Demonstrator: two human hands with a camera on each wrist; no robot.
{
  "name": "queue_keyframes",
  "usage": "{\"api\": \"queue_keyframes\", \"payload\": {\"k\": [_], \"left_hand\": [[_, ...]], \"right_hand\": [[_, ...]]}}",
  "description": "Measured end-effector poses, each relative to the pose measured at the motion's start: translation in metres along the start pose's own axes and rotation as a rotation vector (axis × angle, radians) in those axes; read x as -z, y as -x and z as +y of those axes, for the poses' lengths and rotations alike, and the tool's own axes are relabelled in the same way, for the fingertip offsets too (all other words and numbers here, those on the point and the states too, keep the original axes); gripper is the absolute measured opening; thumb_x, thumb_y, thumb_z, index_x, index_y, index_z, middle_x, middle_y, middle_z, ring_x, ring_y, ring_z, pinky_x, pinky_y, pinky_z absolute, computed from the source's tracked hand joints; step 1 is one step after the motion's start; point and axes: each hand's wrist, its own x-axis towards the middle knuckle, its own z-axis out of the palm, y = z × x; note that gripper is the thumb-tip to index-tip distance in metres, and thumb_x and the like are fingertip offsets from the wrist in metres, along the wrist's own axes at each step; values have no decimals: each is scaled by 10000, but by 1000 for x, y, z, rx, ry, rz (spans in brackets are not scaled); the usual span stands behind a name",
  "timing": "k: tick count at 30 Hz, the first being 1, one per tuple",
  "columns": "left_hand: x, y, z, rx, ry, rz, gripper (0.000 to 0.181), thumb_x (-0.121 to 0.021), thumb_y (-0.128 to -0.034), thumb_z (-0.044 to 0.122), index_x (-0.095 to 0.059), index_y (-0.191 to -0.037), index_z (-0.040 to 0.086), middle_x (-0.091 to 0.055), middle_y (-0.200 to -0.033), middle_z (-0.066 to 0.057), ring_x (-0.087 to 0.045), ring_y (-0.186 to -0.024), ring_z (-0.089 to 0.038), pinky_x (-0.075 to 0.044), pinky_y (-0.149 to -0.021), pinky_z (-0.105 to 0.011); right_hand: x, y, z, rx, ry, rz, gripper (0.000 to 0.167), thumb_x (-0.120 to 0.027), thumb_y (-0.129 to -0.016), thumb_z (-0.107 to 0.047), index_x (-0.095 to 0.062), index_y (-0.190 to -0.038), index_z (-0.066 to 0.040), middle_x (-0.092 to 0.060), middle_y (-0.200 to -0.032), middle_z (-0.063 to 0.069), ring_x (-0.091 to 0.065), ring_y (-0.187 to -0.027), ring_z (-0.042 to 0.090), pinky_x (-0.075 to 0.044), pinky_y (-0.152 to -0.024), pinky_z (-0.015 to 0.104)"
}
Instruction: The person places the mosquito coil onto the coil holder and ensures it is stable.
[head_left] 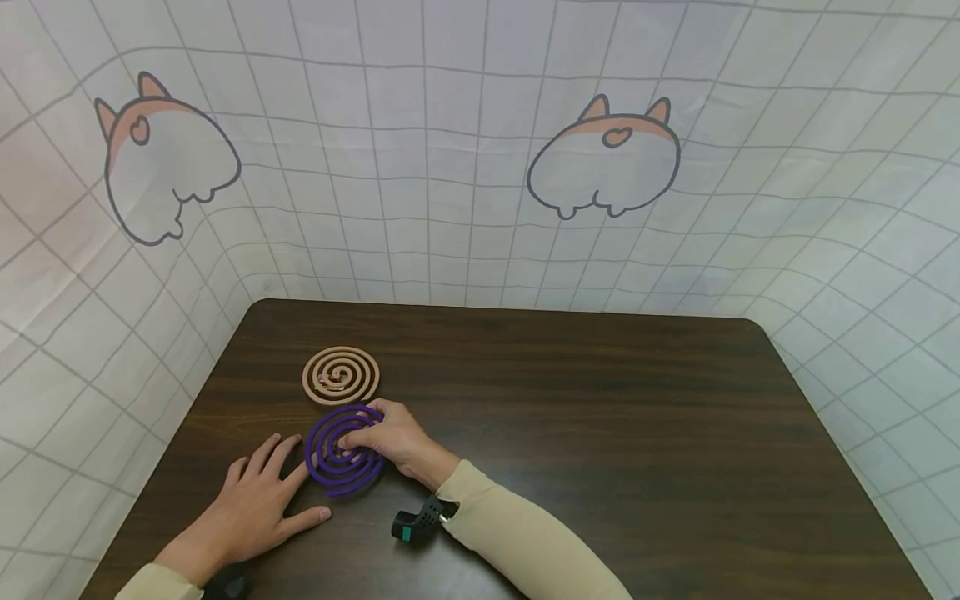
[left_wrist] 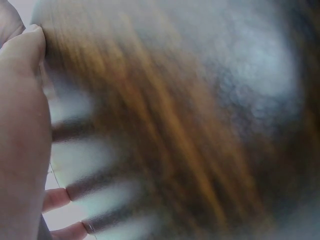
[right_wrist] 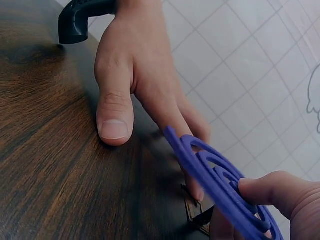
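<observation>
My right hand pinches a purple mosquito coil between thumb and fingers. The coil is tilted above the table in the right wrist view. My left hand lies palm down on the table to its left, fingers spread and straight. Its index fingertip reaches the coil's edge in the head view. Near that fingertip, a small thin metal-looking piece lies partly hidden under the coil. Just beyond, a tan mosquito coil lies flat, with a small shiny piece around its middle that I cannot make out.
The dark wooden table extends far to the right of both hands. White grid-patterned cloth surrounds its back and sides. A black wrist device hangs under my right wrist.
</observation>
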Motion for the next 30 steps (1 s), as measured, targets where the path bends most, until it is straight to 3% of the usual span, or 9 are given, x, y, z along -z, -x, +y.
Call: {"api": "queue_keyframes", "payload": {"k": [22,30], "left_hand": [[0,-1,0,4,4,-17,831,-564,-892,788,-568,-1493,214,-420,-1584,-208,-351,-1466,-525,-382,-990,-758],[1,1,0,8,12,-13,820,-564,-893,787,-579,-1485,220,-424,-1583,-203,-347,-1474,-512,-384,-995,-755]], "right_hand": [[4,-4,1,12,-32,-91,299,-844,-782,-19,-677,-1013,-108,-722,-800,-16,-674,-629,107,-562,-586,225],[4,-5,0,16,-30,-91,304,-845,-778,-23,-685,-1027,-95,-738,-817,-5,-680,-638,106,-564,-599,227]]}}
